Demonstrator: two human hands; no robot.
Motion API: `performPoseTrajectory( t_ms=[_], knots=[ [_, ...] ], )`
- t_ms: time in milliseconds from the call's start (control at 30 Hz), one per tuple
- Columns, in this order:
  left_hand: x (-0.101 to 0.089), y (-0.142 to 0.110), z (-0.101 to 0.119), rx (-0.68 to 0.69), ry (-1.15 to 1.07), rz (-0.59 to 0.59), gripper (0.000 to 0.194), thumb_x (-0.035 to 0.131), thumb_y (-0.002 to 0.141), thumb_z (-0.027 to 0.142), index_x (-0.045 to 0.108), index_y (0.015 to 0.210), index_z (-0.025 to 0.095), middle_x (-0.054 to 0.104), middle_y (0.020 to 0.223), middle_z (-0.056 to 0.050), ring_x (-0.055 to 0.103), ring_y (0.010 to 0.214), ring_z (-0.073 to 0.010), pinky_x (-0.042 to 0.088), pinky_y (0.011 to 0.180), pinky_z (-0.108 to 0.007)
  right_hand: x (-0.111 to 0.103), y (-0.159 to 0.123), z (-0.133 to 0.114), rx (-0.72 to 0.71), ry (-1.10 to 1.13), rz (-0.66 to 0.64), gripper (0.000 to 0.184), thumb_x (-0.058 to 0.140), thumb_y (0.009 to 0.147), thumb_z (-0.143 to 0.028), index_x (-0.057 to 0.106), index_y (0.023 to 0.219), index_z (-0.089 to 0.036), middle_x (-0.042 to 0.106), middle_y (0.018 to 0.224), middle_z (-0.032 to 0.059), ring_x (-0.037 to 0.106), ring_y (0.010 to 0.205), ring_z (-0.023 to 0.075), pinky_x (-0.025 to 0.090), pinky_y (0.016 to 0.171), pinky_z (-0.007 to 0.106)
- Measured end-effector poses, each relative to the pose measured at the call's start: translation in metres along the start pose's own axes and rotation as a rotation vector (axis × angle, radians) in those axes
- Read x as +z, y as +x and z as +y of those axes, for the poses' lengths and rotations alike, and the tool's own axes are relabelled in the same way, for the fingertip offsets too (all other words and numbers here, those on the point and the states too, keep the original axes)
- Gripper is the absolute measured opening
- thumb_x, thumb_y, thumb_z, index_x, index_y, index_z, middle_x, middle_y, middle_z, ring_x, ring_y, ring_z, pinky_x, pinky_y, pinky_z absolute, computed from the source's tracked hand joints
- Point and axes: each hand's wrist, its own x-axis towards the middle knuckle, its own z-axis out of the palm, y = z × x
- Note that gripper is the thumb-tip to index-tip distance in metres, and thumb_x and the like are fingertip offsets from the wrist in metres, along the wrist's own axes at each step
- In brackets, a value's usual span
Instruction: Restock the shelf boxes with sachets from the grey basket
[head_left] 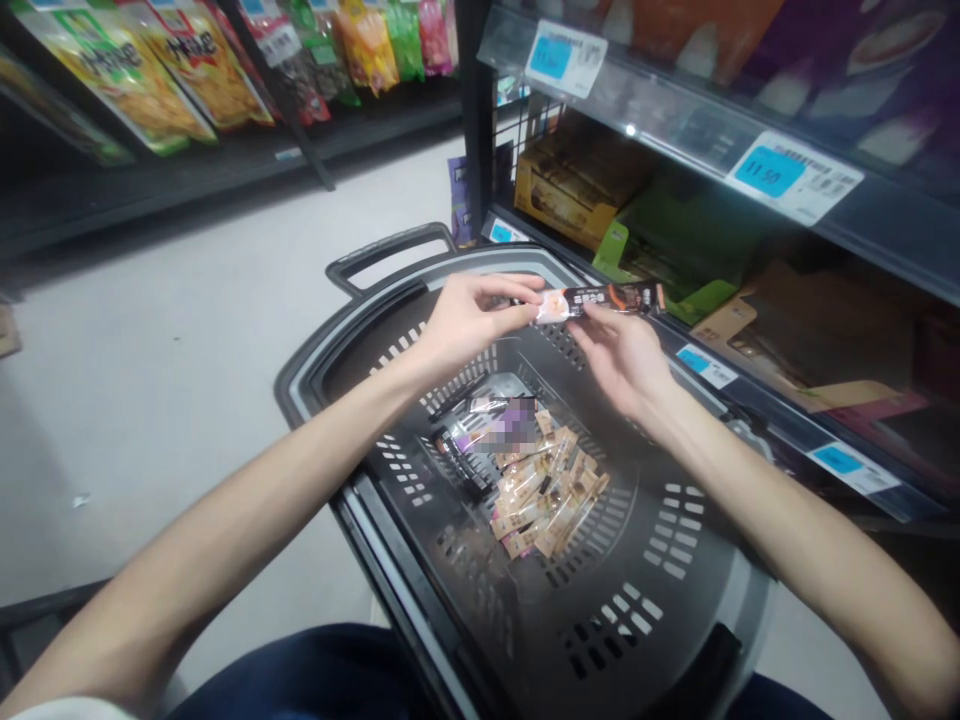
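Note:
A slim snack stick packet (600,299), dark with an orange and white end, is held level above a black shopping basket (667,640). My left hand (469,322) pinches its white left end between thumb and fingers. My right hand (619,352) is under the packet's middle, fingers curled up against it. Down in the basket lies a pile of several similar tan stick packets (551,490) beside a dark purple packet (480,430).
Store shelves on the right carry open cartons (577,185) and blue price tags (772,172). Hanging snack bags (150,70) fill the rack across the aisle at top left. Grey floor (150,350) lies left of the basket. The basket's handle (390,250) points away from me.

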Motion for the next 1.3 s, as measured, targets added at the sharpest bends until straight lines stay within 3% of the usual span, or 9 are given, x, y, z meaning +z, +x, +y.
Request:
performPoseTrajectory(
  t_ms=[67, 233, 400, 667, 833, 1000, 1167, 1300],
  knots=[
    [0.0, 0.0, 0.0, -0.009, 0.019, 0.015, 0.013, 0.08, 0.073, 0.016, 0.082, 0.086, 0.015, 0.076, 0.121, -0.01, 0.067, 0.121, -0.0239, 0.046, 0.114, -0.044, 0.0, 0.0, 0.0, -0.022, -0.022, -0.023, 0.014, 0.076, 0.078, -0.01, 0.065, 0.079, -0.019, 0.075, 0.109, 0.0044, 0.066, 0.118, 0.0181, 0.053, 0.112, 0.034],
    [-0.001, 0.002, -0.004, -0.064, -0.02, 0.069, 0.025, 0.079, 0.073, 0.012, 0.079, 0.098, 0.011, 0.078, 0.112, -0.012, 0.073, 0.103, -0.0212, 0.055, 0.104, -0.041, 0.004, -0.005, 0.0, -0.06, -0.042, -0.097, 0.015, 0.071, 0.082, -0.008, 0.067, 0.091, -0.019, 0.071, 0.128, 0.0052, 0.061, 0.13, 0.0184, 0.049, 0.116, 0.034],
    [-0.001, 0.002, -0.004, -0.068, -0.014, 0.061, 0.028, 0.081, 0.071, 0.012, 0.077, 0.098, 0.008, 0.078, 0.107, -0.012, 0.074, 0.098, -0.0203, 0.057, 0.099, -0.039, 0.008, -0.007, -0.001, -0.032, 0.026, -0.077, 0.023, 0.065, 0.086, -0.002, 0.066, 0.098, -0.021, 0.074, 0.12, 0.0005, 0.065, 0.124, 0.0158, 0.051, 0.114, 0.033],
    [-0.002, 0.002, -0.005, -0.033, 0.065, 0.014, 0.038, 0.085, 0.064, 0.014, 0.074, 0.1, 0.01, 0.077, 0.11, -0.011, 0.072, 0.098, -0.0177, 0.054, 0.096, -0.034, 0.007, -0.007, 0.001, -0.019, 0.084, -0.122, 0.034, 0.06, 0.087, 0.002, 0.068, 0.11, -0.022, 0.076, 0.111, 0.0003, 0.07, 0.11, 0.0127, 0.053, 0.11, 0.031],
    [-0.002, 0.002, -0.004, -0.058, 0.107, 0.022, 0.04, 0.084, 0.06, 0.009, 0.073, 0.099, 0.011, 0.077, 0.111, -0.01, 0.071, 0.092, -0.0159, 0.053, 0.086, -0.029, 0.008, -0.008, -0.001, 0.001, 0.102, -0.122, 0.028, 0.058, 0.088, 0.003, 0.068, 0.103, -0.019, 0.076, 0.1, 0.0014, 0.07, 0.104, 0.012, 0.053, 0.109, 0.03],
    [-0.003, 0.004, -0.005, -0.039, 0.156, 0.017, 0.044, 0.082, 0.057, 0.007, 0.073, 0.1, 0.011, 0.077, 0.11, -0.01, 0.071, 0.096, -0.0186, 0.054, 0.092, -0.034, 0.009, -0.008, -0.001, -0.002, 0.124, -0.119, 0.024, 0.06, 0.086, 0.004, 0.067, 0.094, -0.017, 0.074, 0.097, 0.0023, 0.069, 0.101, 0.0128, 0.055, 0.108, 0.031],
    [-0.004, 0.003, -0.009, 0.064, 0.356, 0.03, 0.046, 0.081, 0.059, 0.013, 0.074, 0.105, 0.013, 0.076, 0.116, -0.011, 0.071, 0.108, -0.0246, 0.055, 0.097, -0.04, 0.008, -0.007, -0.001, 0.008, 0.12, -0.062, 0.018, 0.066, 0.085, 0.0, 0.064, 0.086, -0.018, 0.072, 0.093, 0.0005, 0.069, 0.101, 0.013, 0.057, 0.105, 0.031],
    [-0.004, 0.002, -0.011, 0.181, 0.513, 0.002, 0.046, 0.078, 0.061, 0.017, 0.075, 0.107, 0.015, 0.075, 0.115, -0.01, 0.071, 0.103, -0.0235, 0.057, 0.091, -0.038, 0.006, -0.006, 0.0, 0.005, 0.107, -0.058, 0.017, 0.068, 0.084, -0.002, 0.064, 0.087, -0.018, 0.072, 0.096, -0.0003, 0.068, 0.102, 0.0126, 0.057, 0.104, 0.031]
  ],
)
